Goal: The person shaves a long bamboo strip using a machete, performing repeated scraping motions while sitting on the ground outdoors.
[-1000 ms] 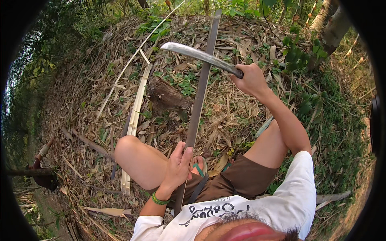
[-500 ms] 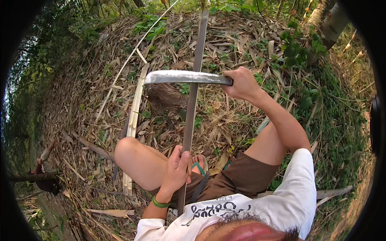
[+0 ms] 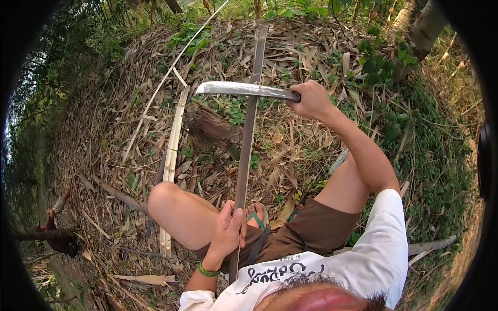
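A long, flat bamboo strip (image 3: 243,171), brown-grey with a pale edge, runs away from my body between my knees. My left hand (image 3: 226,230) is closed around its near part, thumb along the top. In my right hand (image 3: 312,100), closed on the handle, is a machete (image 3: 228,88) with a broad, slightly hooked blade. The blade lies crosswise over the far half of the strip, its tip pointing left. Whether its edge cuts into the strip I cannot tell. The strip's near end is hidden by my shirt.
Left of the strip is a weathered stump (image 3: 212,128), with pale split bamboo pieces (image 3: 174,140) past it. A thin pale strip (image 3: 158,96) stretches farther away. Dry leaves cover the ground. A tree trunk (image 3: 424,32) stands far right; another person (image 3: 58,234) is at far left.
The machete has shifted a little farther away along the strip, its tip slightly to the right. My left hand and the strip have come slightly nearer to me.
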The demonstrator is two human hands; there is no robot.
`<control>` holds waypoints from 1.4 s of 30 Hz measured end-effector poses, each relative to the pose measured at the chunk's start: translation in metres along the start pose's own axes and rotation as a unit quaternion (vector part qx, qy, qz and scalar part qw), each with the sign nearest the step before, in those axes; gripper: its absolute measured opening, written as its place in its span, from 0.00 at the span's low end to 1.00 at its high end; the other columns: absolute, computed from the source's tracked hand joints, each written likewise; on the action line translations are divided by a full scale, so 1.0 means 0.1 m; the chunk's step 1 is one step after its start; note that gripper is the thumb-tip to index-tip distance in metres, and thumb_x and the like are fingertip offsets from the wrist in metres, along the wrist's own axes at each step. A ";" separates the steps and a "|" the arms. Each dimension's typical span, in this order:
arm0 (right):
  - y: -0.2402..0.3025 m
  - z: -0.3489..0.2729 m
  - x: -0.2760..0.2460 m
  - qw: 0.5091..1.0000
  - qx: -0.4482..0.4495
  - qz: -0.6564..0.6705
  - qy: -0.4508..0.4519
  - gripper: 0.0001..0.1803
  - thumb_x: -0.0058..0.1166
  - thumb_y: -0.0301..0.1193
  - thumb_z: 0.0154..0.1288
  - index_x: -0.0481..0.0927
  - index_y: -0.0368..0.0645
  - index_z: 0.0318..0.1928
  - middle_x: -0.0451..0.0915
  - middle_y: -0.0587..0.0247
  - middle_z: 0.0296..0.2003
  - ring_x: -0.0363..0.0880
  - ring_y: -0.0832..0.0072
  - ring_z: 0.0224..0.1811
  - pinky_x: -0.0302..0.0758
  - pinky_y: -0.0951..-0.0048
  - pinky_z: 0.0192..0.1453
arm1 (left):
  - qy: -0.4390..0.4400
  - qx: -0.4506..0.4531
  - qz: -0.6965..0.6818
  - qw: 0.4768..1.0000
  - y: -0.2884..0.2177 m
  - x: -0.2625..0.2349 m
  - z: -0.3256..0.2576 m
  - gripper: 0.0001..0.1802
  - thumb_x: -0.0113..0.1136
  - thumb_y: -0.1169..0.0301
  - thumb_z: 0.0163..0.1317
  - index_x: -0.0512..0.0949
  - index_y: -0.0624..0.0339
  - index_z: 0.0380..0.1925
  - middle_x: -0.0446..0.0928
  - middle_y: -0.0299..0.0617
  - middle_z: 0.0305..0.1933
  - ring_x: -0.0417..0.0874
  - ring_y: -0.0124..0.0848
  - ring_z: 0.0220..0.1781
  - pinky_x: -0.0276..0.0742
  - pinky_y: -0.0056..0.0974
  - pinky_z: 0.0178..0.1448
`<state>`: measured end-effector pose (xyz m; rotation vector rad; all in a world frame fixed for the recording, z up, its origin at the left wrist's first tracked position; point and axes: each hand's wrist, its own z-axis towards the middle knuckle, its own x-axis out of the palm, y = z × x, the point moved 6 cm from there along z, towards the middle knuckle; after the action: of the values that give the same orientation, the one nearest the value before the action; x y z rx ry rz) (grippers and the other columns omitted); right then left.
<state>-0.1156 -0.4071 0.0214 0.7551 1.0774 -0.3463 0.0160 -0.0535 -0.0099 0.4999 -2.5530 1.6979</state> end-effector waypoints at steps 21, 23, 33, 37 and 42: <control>-0.50 0.13 -0.02 0.997 0.068 0.033 -0.002 0.19 0.60 0.42 0.57 0.85 0.35 0.31 0.82 0.49 0.22 0.83 0.51 0.29 0.78 0.51 0.40 | 0.055 -0.039 -0.046 0.997 0.27 -0.09 -0.28 0.15 0.45 0.56 0.79 0.64 0.57 0.43 0.65 0.37 0.16 0.62 0.24 0.08 0.60 0.27 0.13; -1.21 0.22 -0.08 0.977 0.205 0.052 -0.009 0.19 0.59 0.43 0.58 0.85 0.36 0.30 0.82 0.50 0.21 0.83 0.51 0.28 0.78 0.51 0.40 | 0.071 -0.047 -0.047 0.995 0.35 -0.10 -0.35 0.16 0.46 0.55 0.79 0.65 0.58 0.44 0.65 0.36 0.15 0.62 0.24 0.08 0.60 0.27 0.14; -2.02 -0.16 0.15 0.904 0.380 0.186 -0.058 0.19 0.58 0.41 0.63 0.74 0.39 0.23 0.73 0.66 0.18 0.70 0.75 0.18 0.67 0.66 0.26 | -0.035 0.060 0.094 0.993 -0.02 -0.08 0.05 0.13 0.47 0.59 0.80 0.66 0.57 0.41 0.69 0.33 0.18 0.68 0.18 0.15 0.64 0.24 0.19; -1.77 -0.12 0.10 0.926 0.337 0.159 -0.063 0.19 0.59 0.41 0.62 0.77 0.38 0.24 0.75 0.66 0.18 0.69 0.75 0.19 0.65 0.67 0.27 | -0.084 0.074 0.092 0.989 -0.15 -0.16 0.24 0.13 0.49 0.58 0.79 0.67 0.57 0.42 0.70 0.32 0.20 0.68 0.17 0.16 0.67 0.24 0.19; -1.50 -0.10 0.13 0.945 0.278 0.168 -0.038 0.21 0.60 0.45 0.60 0.83 0.35 0.31 0.76 0.64 0.18 0.72 0.74 0.21 0.66 0.65 0.28 | -0.084 0.051 0.104 0.990 -0.21 -0.20 0.32 0.15 0.54 0.71 0.74 0.68 0.61 0.57 0.73 0.33 0.29 0.75 0.18 0.26 0.76 0.26 0.29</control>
<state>-0.2058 -0.5050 -0.0505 1.3981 0.7581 -0.3867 0.0460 -0.0849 -0.0083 0.4088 -2.7321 1.9409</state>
